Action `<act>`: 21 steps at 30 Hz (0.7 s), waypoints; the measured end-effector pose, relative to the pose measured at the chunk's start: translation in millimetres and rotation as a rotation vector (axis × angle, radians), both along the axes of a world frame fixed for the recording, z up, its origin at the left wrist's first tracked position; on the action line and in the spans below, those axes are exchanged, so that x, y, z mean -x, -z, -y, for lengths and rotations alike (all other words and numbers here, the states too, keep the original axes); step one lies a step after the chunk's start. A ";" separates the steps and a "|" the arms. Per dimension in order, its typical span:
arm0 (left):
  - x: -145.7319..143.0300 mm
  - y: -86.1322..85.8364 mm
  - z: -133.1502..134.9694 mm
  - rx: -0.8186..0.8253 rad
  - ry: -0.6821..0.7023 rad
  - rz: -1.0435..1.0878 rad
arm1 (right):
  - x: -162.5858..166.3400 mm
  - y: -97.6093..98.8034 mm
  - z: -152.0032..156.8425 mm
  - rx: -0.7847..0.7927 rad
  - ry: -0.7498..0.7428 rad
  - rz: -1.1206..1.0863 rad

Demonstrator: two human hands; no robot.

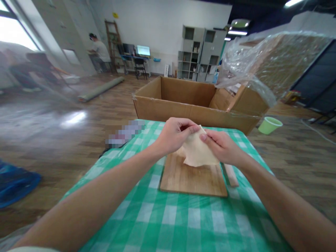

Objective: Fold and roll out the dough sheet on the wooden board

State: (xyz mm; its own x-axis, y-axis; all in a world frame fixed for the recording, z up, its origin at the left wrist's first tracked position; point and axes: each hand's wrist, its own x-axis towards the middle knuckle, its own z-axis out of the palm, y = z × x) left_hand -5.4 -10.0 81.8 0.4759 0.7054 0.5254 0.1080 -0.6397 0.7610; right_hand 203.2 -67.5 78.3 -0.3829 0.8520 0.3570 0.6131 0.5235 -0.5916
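A thin, pale sheet of dough [200, 150] hangs above the wooden board [193, 180], pinched along its top edge by both hands. My left hand [178, 134] grips its upper left part between thumb and fingers. On the other side, my right hand [220, 145] pinches the upper right part, thumb toward me. The sheet's lower edge droops over the board and looks uneven. Just right of the board, partly under my right hand, lies a pale wooden stick, perhaps a rolling pin [231, 175]; its far end is hidden.
A green-and-white checked cloth [170, 220] covers the table. Behind the table stands a large open cardboard box [181, 105] with plastic wrap [241, 63]. A blurred-out flat object [125, 134] lies at the table's left edge. A light green bucket [270, 125] stands right; a person [101, 52] sits far back.
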 end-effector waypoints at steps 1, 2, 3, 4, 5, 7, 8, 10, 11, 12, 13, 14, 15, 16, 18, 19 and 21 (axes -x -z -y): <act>-0.4 0.2 -0.2 -0.011 0.015 -0.016 | -0.3 1.0 -0.3 0.006 -0.005 -0.008; -0.9 0.5 0.0 -0.029 0.034 -0.034 | -0.1 2.5 -0.6 0.009 -0.016 -0.018; -1.6 1.0 0.6 -0.053 0.051 -0.054 | 0.8 4.1 -0.7 0.005 -0.026 -0.028; -2.4 1.8 1.7 -0.082 0.059 -0.076 | 2.4 5.8 -0.6 -0.006 -0.030 -0.031; -3.3 2.7 3.2 -0.115 0.053 -0.099 | 4.5 7.3 -0.1 -0.022 -0.027 -0.025; -5.2 5.2 7.4 -0.186 -0.020 -0.140 | 9.6 8.9 1.8 -0.054 -0.014 0.000; -6.0 6.5 9.8 -0.220 -0.076 -0.152 | 12.3 8.7 3.1 -0.064 -0.006 0.005; -7.0 8.4 14.6 -0.276 -0.186 -0.144 | 16.5 6.4 5.9 -0.057 -0.001 -0.009; -7.2 8.7 16.6 -0.295 -0.228 -0.128 | 17.8 4.5 7.1 -0.043 -0.003 -0.026; -7.0 8.6 18.2 -0.305 -0.259 -0.109 | 18.5 2.3 8.1 -0.019 -0.011 -0.041; -6.6 7.9 19.3 -0.308 -0.284 -0.089 | 18.6 0.0 8.7 0.015 -0.026 -0.053; -5.9 7.0 19.6 -0.302 -0.306 -0.066 | 18.3 -2.1 9.0 0.055 -0.045 -0.066; -5.1 5.9 19.1 -0.288 -0.327 -0.035 | 17.7 -3.7 9.0 0.098 -0.065 -0.085; -4.3 4.9 17.5 -0.265 -0.349 0.006 | 17.1 -4.8 8.6 0.135 -0.079 -0.115; -3.2 4.5 11.4 -0.185 -0.390 0.099 | 15.8 -5.1 7.0 0.161 -0.057 -0.190; -3.1 5.4 7.3 -0.127 -0.399 0.137 | 15.3 -4.2 5.8 0.145 -0.023 -0.223; -3.8 9.8 -0.9 0.008 -0.371 0.171 | 13.8 -1.1 2.8 0.101 0.050 -0.254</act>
State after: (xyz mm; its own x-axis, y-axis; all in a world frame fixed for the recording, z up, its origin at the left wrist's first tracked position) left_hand -1.6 -9.1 72.0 0.0946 0.8173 0.5683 0.2021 -0.5748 0.7930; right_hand 189.4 -70.4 79.4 -0.2486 0.9037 0.3488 0.4618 0.4271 -0.7774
